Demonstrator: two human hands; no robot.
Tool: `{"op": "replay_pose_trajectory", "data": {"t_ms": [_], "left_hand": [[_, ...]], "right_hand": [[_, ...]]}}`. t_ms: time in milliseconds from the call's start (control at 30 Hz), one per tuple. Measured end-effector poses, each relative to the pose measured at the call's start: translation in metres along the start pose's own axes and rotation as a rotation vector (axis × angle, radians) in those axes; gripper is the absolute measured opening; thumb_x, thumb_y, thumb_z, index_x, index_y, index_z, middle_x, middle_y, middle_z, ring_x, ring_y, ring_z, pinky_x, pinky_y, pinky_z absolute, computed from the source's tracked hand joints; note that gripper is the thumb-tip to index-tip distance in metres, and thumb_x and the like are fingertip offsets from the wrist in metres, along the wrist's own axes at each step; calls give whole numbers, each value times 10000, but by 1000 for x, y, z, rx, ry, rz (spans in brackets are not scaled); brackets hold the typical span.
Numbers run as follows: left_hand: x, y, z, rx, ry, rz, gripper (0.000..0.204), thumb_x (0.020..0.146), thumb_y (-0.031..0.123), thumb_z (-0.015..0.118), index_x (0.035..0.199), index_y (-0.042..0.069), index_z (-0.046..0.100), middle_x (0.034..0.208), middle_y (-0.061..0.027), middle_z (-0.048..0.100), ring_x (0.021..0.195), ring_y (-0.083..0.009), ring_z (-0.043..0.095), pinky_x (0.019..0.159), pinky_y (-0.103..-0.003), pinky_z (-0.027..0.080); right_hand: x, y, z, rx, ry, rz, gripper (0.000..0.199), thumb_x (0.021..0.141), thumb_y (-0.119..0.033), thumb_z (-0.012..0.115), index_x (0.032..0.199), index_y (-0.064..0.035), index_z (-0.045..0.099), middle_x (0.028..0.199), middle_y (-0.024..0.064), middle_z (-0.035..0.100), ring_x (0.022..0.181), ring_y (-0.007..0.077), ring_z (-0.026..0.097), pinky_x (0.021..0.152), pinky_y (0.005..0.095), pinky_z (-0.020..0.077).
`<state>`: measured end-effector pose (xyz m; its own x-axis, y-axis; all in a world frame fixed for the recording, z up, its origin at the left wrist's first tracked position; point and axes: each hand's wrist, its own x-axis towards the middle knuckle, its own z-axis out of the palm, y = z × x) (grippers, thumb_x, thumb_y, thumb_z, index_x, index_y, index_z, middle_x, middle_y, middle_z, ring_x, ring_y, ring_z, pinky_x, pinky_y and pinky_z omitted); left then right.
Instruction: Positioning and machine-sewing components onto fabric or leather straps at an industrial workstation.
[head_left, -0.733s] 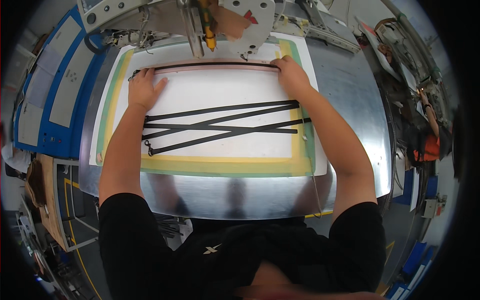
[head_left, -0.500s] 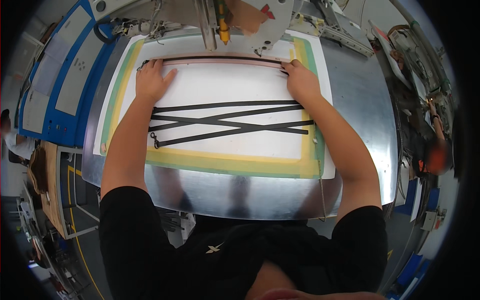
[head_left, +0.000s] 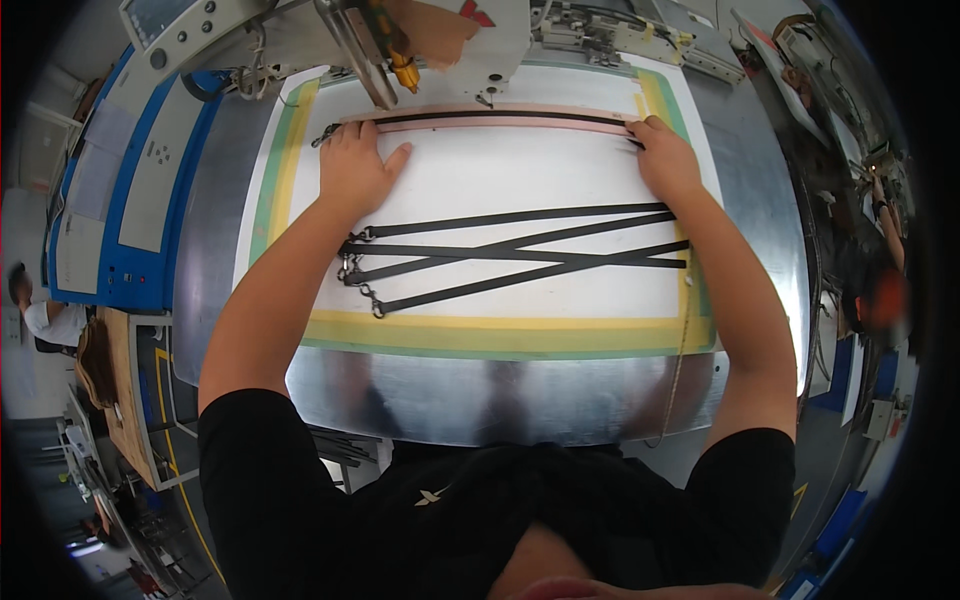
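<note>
**Both hands flat on a white board under a sewing machine**

The left hand (head_left: 358, 170) lies palm down in the upper left of the white board (head_left: 520, 170), fingers (head_left: 345, 135) spread and flat, gripping nothing. Its fingertips reach the near end of a long black strap (head_left: 500, 117) that runs across the top of the frame on a pink strip (head_left: 500, 127).

The right hand (head_left: 668, 160) presses down at the upper right, at the other end of that strap. Its fingers look flat and lightly curled over the board's edge, though whether they pinch the strap I cannot tell from this angle.

In the middle of the frame, below both hands, three or four more black straps (head_left: 520, 250) lie crossed over one another on the board, with small metal clasps (head_left: 352, 265) at their left ends, just beside the left forearm.

The board has a yellow and green border (head_left: 500, 335) and rests on a shiny metal table (head_left: 500, 400). The sewing machine head (head_left: 430, 40) hangs over the top centre, between the two hands.
</note>
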<state>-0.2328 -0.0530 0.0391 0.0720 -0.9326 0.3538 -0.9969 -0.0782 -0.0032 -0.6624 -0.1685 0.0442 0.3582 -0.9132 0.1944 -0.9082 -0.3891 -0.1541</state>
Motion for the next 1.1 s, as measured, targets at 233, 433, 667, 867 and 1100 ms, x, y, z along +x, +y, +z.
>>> {"op": "replay_pose_trajectory", "data": {"t_ms": [233, 433, 667, 867, 1100], "left_hand": [[1, 0, 3, -77, 70, 126, 585, 986, 444, 662, 1374, 8, 620, 1391, -203, 634, 1314, -374, 579, 1112, -494, 428], [6, 32, 0, -193, -44, 186, 622, 992, 409, 670, 1449, 1, 566, 1505, -236, 566, 1354, -412, 558, 1160, -476, 425], [14, 80, -1, -271, -124, 259, 670, 980, 427, 694, 1508, 48, 532, 1520, -269, 542, 1354, -450, 551, 1167, -471, 426], [19, 121, 1, -184, -95, 311, 759, 976, 531, 674, 1551, 67, 501, 1552, -290, 503, 1422, -450, 499, 1202, -520, 363], [28, 98, 6, -193, -65, 370, 687, 981, 459, 670, 1484, 5, 561, 1492, -226, 581, 1417, -386, 513, 1178, -536, 366]], "right_hand": [[-7, 55, -15, -15, -7, 29, 381, 916, -61, 632, 1290, -96, 699, 1241, 121, 675, 1123, 364, 673, 966, 456, 546], [-12, 83, -22, -113, 49, 141, 302, 945, -75, 605, 1214, -55, 742, 1225, 138, 710, 1130, 362, 683, 983, 468, 544], [-2, 76, -31, -429, -90, 273, 268, 997, -136, 522, 1050, -15, 756, 1082, 195, 752, 1006, 394, 734, 899, 477, 585], [24, -32, -12, -230, -9, -81, 253, 969, -155, 546, 991, -30, 765, 1019, 178, 765, 958, 355, 758, 840, 486, 606], [32, -104, 9, -54, -134, -108, 299, 940, -84, 578, 1190, 43, 682, 1127, 208, 678, 931, 365, 741, 798, 451, 613]]}}
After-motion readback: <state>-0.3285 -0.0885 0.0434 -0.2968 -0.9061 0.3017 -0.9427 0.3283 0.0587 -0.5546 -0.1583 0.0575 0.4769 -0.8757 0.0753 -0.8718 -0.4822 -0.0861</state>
